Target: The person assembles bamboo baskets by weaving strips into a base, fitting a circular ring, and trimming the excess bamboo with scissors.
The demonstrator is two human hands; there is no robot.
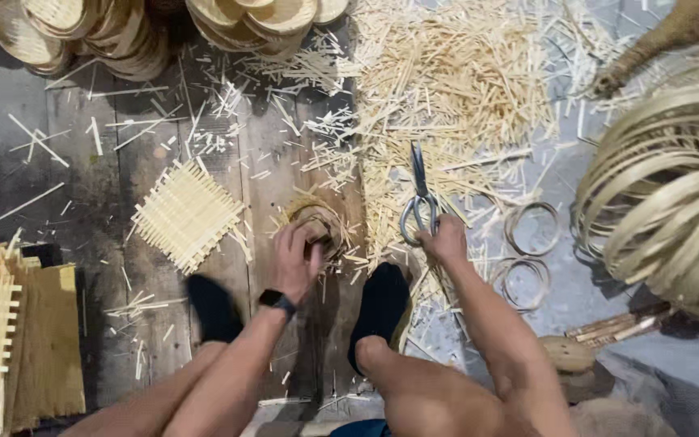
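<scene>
Bare knees frame the dark plank floor (pixel 82 162), where a big coil of pale bamboo strips (pixel 673 202) lies right, a square woven bamboo mat (pixel 186 214) left, while the left hand (pixel 297 259) clenches a small round half-woven bamboo basket (pixel 321 222) steady and the right hand (pixel 445 239) grasps grey metal scissors (pixel 420 202) among offcuts.

The person's arms are bare to past the elbows, with no sleeves in view, and the legs are bare as well. A black band with a dark square watch face (pixel 277 301) circles the left wrist. Both feet wear black socks (pixel 380 311). The right hand (pixel 446 240) carries no ring or band.
</scene>
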